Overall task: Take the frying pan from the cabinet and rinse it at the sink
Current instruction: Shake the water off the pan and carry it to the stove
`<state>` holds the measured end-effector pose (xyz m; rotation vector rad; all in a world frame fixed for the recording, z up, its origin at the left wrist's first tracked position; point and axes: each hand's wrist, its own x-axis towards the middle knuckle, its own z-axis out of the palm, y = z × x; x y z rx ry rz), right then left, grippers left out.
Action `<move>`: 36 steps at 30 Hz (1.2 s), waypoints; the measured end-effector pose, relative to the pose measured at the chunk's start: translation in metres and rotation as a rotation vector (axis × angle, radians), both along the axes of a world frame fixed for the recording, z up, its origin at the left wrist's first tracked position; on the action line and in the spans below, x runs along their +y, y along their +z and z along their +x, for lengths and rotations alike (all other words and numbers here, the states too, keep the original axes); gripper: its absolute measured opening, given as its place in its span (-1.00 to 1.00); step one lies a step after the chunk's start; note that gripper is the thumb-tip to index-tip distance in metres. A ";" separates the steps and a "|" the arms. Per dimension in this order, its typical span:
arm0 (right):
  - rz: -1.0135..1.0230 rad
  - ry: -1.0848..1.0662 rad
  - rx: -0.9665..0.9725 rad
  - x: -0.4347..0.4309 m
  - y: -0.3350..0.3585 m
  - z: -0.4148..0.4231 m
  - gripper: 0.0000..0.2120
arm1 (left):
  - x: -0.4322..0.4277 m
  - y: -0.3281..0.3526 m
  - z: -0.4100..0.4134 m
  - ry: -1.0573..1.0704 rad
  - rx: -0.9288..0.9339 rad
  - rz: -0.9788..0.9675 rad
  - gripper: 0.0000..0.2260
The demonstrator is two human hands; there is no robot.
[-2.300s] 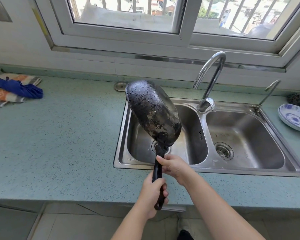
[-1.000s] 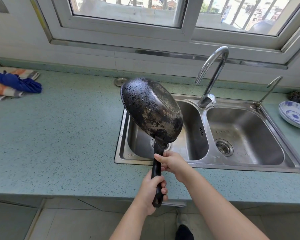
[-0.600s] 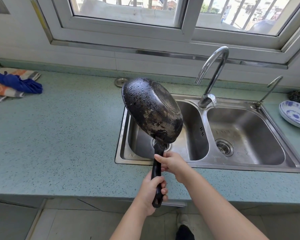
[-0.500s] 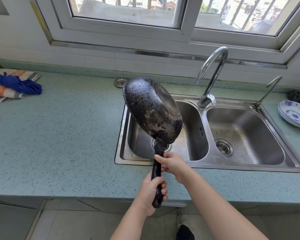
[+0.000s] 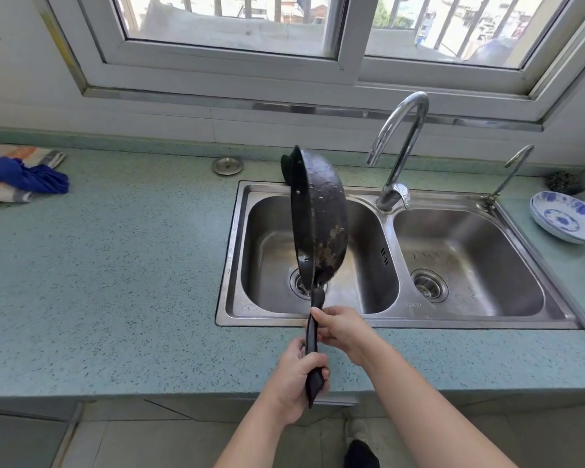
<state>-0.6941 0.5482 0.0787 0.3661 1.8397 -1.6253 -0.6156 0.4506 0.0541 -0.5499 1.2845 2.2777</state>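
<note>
1. The pan [image 5: 320, 217] was up in the air over the left basin [image 5: 267, 238] of the sink [image 5: 389, 320], turned almost edge-on, so I mostly saw the rim and the scorched, wet-looking underside facing 3 o'clock.
2. Its handle [image 5: 313, 336] pointed down toward 6 o'clock, and both hands were on it.
3. The left hand [image 5: 294, 383] had the low end of the handle, fingers wrapped tight around it.
4. The right hand [image 5: 340, 327] gripped higher up, just under where the handle meets the pan, thumb along the handle and fingers curled closed around it.
5. The faucet [image 5: 401, 143] stood at roughly 2 o'clock from the pan, spout curving over toward the left basin. No water that I could see coming out.
6. A smaller tap [image 5: 510, 173] sat at the sink's far right corner.
7. A blue and white dish [image 5: 568, 219] was on the counter [image 5: 115, 265] at 3 o'clock from the sink.
8. A blue cloth [image 5: 27, 175] lay on a striped towel [image 5: 21, 153] way off at 9 o'clock, and a round metal plug [image 5: 227, 165] sat at the back of the counter, about 11 o'clock from the sink.
</note>
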 end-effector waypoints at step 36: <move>-0.003 -0.065 -0.201 0.027 -0.015 0.004 -0.83 | 0.035 0.004 -0.009 0.060 -0.127 -0.140 -0.89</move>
